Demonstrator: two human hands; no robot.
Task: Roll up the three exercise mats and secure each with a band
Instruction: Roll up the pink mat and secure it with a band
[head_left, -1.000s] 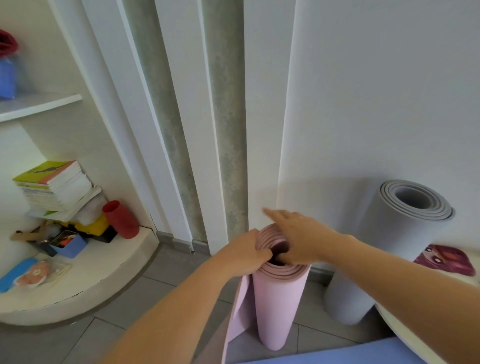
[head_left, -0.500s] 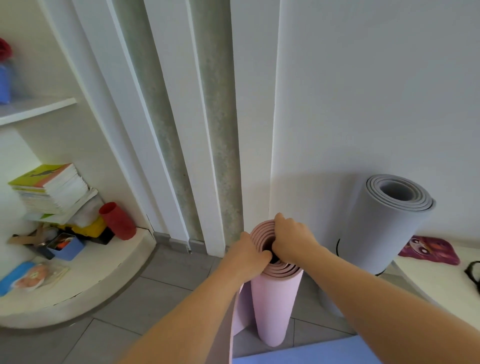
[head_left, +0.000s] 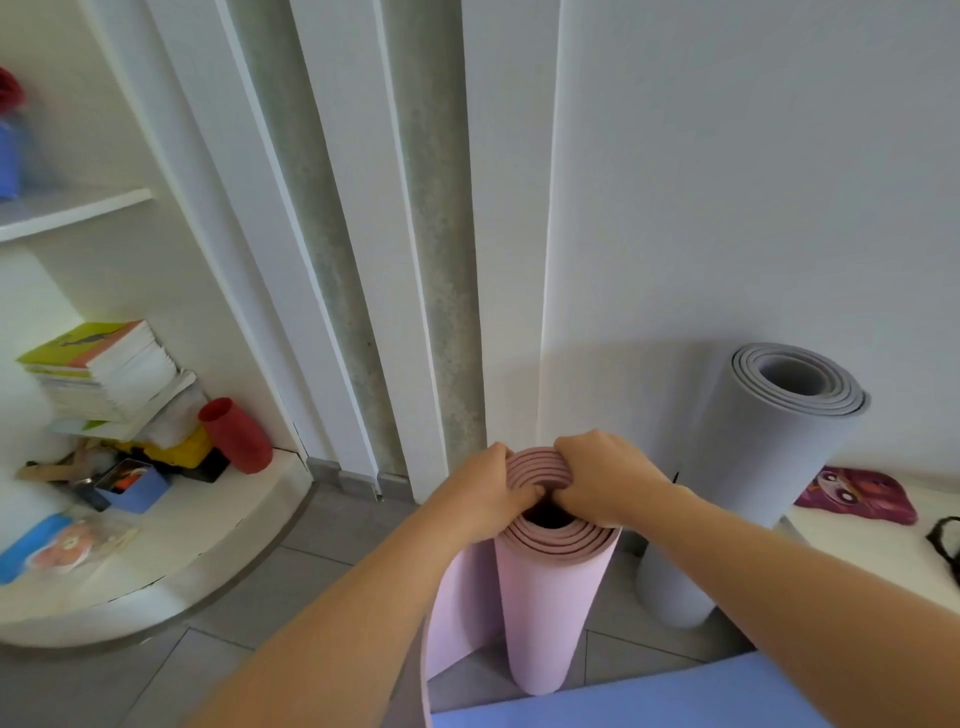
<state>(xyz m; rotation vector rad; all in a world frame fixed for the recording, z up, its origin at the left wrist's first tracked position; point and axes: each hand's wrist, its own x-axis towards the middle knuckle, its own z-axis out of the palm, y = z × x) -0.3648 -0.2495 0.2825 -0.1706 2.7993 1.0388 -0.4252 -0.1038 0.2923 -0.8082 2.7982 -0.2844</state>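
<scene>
A pink mat (head_left: 550, 597) stands upright on the floor tiles, rolled, with a loose flap hanging at its left. My left hand (head_left: 483, 493) grips the left side of its top rim, fingers reaching into the hollow core. My right hand (head_left: 602, 478) clamps the right side of the rim, fingers curled over the layers. A grey rolled mat (head_left: 763, 467) leans against the wall to the right, with a thin black band partly visible around it. A blue mat (head_left: 623, 699) lies flat at the bottom edge.
A curved white shelf (head_left: 208, 561) on the left carries stacked books (head_left: 104, 369), a red cup (head_left: 236, 434) lying on its side and small toys. A white ledge (head_left: 857, 551) at the right holds a purple cartoon item (head_left: 857, 493) and a black band (head_left: 945, 540).
My right hand, flat over the roll's top a second ago, has closed onto the rim. The view has shifted slightly, and both hands now pinch the layers at the top.
</scene>
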